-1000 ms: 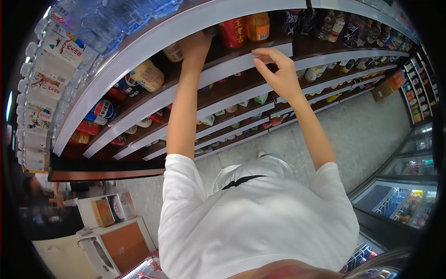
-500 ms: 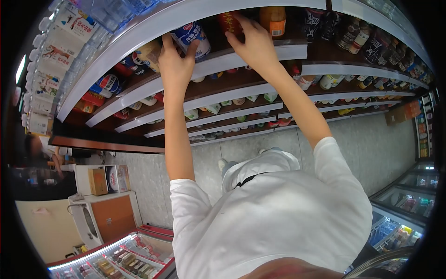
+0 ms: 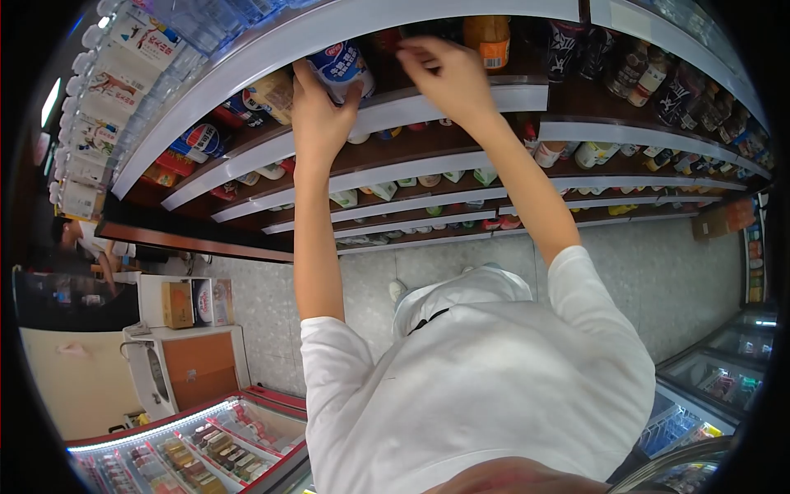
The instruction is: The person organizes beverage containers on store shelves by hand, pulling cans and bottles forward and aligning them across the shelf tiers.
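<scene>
On the upper shelf, my left hand [image 3: 323, 119] is closed round a blue-and-white can [image 3: 343, 70], thumb on its right side and fingers on its left. My right hand [image 3: 453, 78] is held over the same shelf, fingers bent and apart, with nothing seen in it. Behind its fingertips, deeper in the shelf, a dark red can [image 3: 387, 39] is partly hidden in shadow. An orange-coloured bottle [image 3: 489, 41] stands just right of this hand. Left of my left hand is a bottle with a beige label [image 3: 273, 95].
White shelf edges [image 3: 395, 110] run across in several tiers, with drinks below. Packs of water bottles [image 3: 107, 90] line the left. Dark cans and bottles [image 3: 568, 49] stand at the right. A lit chiller [image 3: 189, 449] is at the lower left; another person [image 3: 90, 247] is at the far left.
My right hand has come away from the red can, which now sits farther back in shadow. My left hand keeps its hold on the blue-and-white can. The view has shifted slightly.
</scene>
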Motion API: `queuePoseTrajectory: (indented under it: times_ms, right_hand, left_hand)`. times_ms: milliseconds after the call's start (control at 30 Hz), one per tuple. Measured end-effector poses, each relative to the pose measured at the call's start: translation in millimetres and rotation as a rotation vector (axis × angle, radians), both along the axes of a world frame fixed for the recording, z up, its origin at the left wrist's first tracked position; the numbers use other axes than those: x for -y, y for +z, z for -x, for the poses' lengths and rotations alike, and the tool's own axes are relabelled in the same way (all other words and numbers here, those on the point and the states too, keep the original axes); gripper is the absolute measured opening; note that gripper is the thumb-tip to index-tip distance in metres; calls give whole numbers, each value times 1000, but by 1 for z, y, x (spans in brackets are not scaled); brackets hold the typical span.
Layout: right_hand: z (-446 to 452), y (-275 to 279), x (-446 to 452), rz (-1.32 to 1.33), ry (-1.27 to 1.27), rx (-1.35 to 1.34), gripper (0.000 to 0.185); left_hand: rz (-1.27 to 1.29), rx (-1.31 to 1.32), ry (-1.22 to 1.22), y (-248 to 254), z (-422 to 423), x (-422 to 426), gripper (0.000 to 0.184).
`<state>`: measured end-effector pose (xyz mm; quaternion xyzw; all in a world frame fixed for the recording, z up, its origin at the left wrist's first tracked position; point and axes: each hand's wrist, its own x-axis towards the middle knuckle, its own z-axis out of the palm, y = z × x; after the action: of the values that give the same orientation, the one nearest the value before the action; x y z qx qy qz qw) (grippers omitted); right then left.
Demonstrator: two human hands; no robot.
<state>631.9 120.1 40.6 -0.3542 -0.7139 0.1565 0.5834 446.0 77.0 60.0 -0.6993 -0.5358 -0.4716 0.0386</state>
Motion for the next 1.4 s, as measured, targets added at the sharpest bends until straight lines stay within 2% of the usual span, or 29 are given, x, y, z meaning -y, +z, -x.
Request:
queuePoseTrajectory:
  times_ms: [67,133,200,233,267,333,367,533,600,667,700,767,867,900,933,1000,1067,1100,1133,1200,1233,1300,1400]
  right_hand:
    - [-25,-6,10,-165,-64,-201,22]
    - [-48,-7,12,-217,-283,-282,16]
    - [-67,-7,1,-267,-505,-199,23]
    - [-74,-10,-10,-305,-525,-171,36]
    - [-75,-13,-20,-304,-526,-175,36]
    - [-77,-17,-28,-235,-393,-114,47]
    - [-75,-17,-28,-184,-414,-26,56]
    - [-79,-17,-28,-234,-398,-26,65]
    - [-74,-14,-21,-11,-261,49,66]
    - [-58,-11,-15,-23,-246,101,71]
    - [-49,-11,-17,-44,-236,100,71]
    - [-39,-9,-20,-65,-221,108,70]
    - [-30,-3,-30,-125,40,95,46]
    - [-33,0,-33,-143,-52,163,35]
    - [-38,6,-34,-147,-45,168,35]
    - [-53,20,-34,-225,-337,173,24]
    - [-71,28,-37,26,-301,69,45]
    - [-73,27,-39,8,-361,-51,50]
    - [-75,27,-40,5,-358,-45,50]
    - [-81,26,-41,-417,-553,76,52]
    - [-83,24,-42,-415,-551,80,52]
    - [-88,21,-49,-35,-529,307,57]
    - [-103,10,-75,-131,-514,327,61]
  left_hand:
    - [-2,22,-26,-6,2,-8,79]
    - [-9,50,-50,-8,1,-15,80]
    - [77,22,-16,-6,-8,-18,80]
    - [48,49,-37,-6,-12,-21,78]
    - [49,45,-38,-8,-18,-22,78]
    - [-362,-299,169,-12,-29,-27,77]
    - [-287,-213,167,-15,-34,-30,79]
    - [-279,-316,337,-17,-43,-32,74]
    - [-299,-359,367,-20,-41,-35,73]
    - [-574,-289,281,-27,-40,-41,69]
    - [-467,-238,241,-32,-42,-39,65]
    - [-481,-273,207,-35,-48,-38,65]
    - [-457,-291,182,-42,-51,-37,63]
    - [-464,-303,180,-45,-49,-40,65]
    - [-471,-314,179,-46,-47,-42,67]
    - [-515,-308,195,-44,-51,-42,71]
    - [-550,-303,206,-45,-53,-40,76]
    - [-564,-309,217,-46,-53,-41,78]
    - [-581,-315,228,-46,-53,-42,81]
    - [-581,-302,219,-46,-54,-44,81]
    - [-579,-297,205,-47,-54,-44,82]
    - [-584,-301,212,-47,-54,-45,81]
    - [-588,-313,220,-47,-54,-45,79]
